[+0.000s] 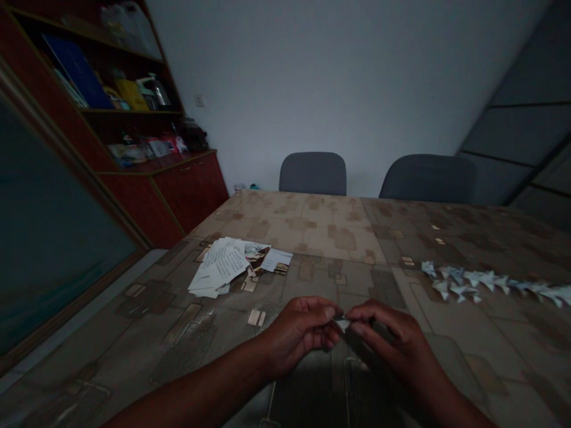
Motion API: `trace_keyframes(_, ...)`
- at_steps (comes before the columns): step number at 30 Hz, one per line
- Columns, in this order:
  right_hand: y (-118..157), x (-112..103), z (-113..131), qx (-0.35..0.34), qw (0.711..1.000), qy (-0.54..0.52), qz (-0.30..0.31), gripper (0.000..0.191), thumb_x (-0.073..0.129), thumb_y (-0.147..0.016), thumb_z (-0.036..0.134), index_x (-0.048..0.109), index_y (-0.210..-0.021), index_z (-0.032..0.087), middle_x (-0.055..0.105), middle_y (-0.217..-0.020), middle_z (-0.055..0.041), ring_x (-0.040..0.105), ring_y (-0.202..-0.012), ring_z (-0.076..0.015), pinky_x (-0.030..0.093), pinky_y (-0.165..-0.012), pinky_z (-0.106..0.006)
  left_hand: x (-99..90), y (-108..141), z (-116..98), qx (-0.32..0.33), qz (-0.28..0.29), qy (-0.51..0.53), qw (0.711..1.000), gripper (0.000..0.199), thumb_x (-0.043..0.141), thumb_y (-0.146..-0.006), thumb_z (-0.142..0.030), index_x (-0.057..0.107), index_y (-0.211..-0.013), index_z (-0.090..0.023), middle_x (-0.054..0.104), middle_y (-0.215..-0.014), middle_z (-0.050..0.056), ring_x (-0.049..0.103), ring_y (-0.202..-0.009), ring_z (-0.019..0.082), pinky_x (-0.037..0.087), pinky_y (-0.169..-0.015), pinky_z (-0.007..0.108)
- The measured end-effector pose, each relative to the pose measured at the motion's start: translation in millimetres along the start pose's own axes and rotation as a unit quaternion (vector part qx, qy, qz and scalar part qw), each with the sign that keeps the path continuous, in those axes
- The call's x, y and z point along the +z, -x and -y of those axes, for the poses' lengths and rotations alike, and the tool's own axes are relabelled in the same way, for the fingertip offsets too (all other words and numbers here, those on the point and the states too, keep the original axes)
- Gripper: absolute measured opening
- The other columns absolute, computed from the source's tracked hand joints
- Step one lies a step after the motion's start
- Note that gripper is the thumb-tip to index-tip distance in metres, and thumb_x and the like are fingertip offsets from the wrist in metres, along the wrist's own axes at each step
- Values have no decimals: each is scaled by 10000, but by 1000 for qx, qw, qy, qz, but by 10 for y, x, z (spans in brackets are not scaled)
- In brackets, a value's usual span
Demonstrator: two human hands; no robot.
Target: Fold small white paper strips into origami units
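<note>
Near the front middle of the table, a small folded piece of white paper (342,324) is pinched between both hands. My left hand (303,330) has its thumb and fingers closed on the paper's left side. From the right, the thumb and forefinger of my right hand (388,333) grip the other side. A pile of loose printed paper pieces (220,267) lies to the left, beyond my left hand. Off to the right, several small pointed folded paper shapes (486,280) form an uneven row.
The patterned tablecloth (307,220) covers the table. Two grey chairs (312,172) stand at its far side against the wall. A red wooden cabinet (191,190) with loaded shelves is at the back left.
</note>
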State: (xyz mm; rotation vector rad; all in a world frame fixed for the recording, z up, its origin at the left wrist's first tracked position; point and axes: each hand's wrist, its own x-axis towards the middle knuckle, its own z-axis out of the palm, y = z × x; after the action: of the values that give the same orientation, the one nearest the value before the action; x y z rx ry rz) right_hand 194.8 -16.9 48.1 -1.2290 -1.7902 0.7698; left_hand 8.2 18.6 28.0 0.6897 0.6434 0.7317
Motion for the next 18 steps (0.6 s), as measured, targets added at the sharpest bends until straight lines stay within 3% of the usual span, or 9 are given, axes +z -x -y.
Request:
trace_keyframes(13,19,58,-19,11,1000,4,-5,204,532,-896,305,647,-756,213,669,-694,-18,629,-653,-178,469,-615,-279,-21,-13,40,-41,15,33,998,268,811,-688,-289,672,-784,-81,684,-683,64,616,-536,94,481,-543,190)
trace_keyframes(18,29,77,-26,23,1000,-10,-12,198,530,-892,309,628,-752,209,661,-663,-9,623,-630,-172,466,-592,-260,8,11,29,-29,18,33,999,274,808,-690,-282,682,-821,-76,692,-710,70,621,-555,92,477,-557,186)
